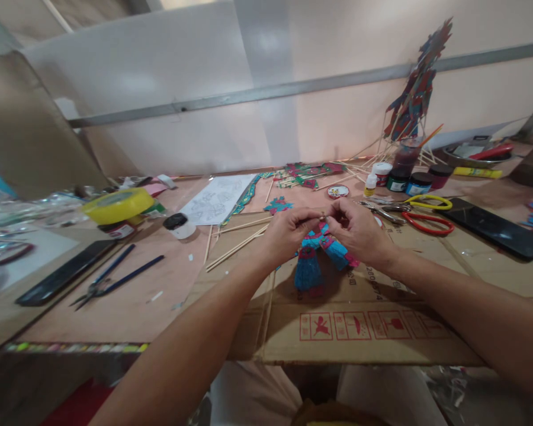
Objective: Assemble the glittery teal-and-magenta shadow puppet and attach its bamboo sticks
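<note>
My left hand [291, 234] and my right hand [357, 231] meet over a cardboard sheet [288, 349], fingertips pinched close together. Between them is a tiny brownish piece, too small to make out. Just below the fingers hangs or lies a blue and pink painted figure [308, 271] with flared blue parts; whether the fingers hold it is unclear. Behind my left hand lies a small blue and red cutout [278, 205]. Thin wooden sticks [237, 248] lie to the left of my left hand.
Red-handled scissors [427, 223], a black phone [493, 229] and paint jars [419, 183] are at the right. Cutouts on sticks [415, 89] stand behind. Pliers [115, 275], a lidded jar [180, 226], yellow tape [118, 204] and a drawing sheet [217, 198] lie left.
</note>
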`<state>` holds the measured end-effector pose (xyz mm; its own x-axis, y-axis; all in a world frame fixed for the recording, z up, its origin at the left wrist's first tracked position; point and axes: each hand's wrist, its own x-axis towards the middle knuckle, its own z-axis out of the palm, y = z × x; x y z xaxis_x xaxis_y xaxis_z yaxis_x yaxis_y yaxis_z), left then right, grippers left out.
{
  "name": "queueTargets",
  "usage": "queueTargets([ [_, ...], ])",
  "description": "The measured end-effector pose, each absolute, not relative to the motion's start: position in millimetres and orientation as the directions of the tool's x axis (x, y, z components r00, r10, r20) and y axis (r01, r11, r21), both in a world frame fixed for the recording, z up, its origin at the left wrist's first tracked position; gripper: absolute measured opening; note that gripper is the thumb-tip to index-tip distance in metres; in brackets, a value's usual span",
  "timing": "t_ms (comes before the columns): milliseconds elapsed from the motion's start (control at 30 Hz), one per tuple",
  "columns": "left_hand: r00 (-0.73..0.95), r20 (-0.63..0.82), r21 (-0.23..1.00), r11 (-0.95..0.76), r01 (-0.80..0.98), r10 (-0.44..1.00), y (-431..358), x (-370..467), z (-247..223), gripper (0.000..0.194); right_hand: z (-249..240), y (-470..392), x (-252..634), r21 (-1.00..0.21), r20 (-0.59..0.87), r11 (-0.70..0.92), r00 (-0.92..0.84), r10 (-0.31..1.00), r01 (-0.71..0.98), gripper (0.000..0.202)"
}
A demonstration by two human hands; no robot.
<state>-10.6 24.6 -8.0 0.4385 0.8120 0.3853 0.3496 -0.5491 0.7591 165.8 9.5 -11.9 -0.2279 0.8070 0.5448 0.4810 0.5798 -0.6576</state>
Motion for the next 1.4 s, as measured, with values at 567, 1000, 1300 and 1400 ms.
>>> queueTargets([
  [567, 0.42, 0.393, 0.753, -0.549, 0.364, 0.818, 24.2, -11.0, -9.1, 0.016, -11.7, 8.6, 164.8, -0.674, 0.534, 0.568, -0.22, 0.816, 0.471, 0.007],
  [1000, 0.418, 0.411, 0.758, -0.558, 0.337, 0.81, 25.4, -11.5, -10.5, 0.018, -14.1, 9.8, 165.3, -0.615, 0.571, 0.598, -0.233, 0.788, 0.514, 0.009],
  [1300, 0.428, 0.418, 0.746, -0.571, 0.343, 0.802, 23.6, -11.6, -8.8, 0.02, -15.9, 11.6, 167.8, -0.582, 0.583, 0.63, -0.276, 0.764, 0.514, 0.009],
  [1400, 0.439, 0.41, 0.749, -0.57, 0.339, 0.8, 23.4, -11.8, -8.5, 0.021, -15.6, 11.4, 167.5, -0.57, 0.599, 0.644, -0.279, 0.751, 0.509, 0.009],
])
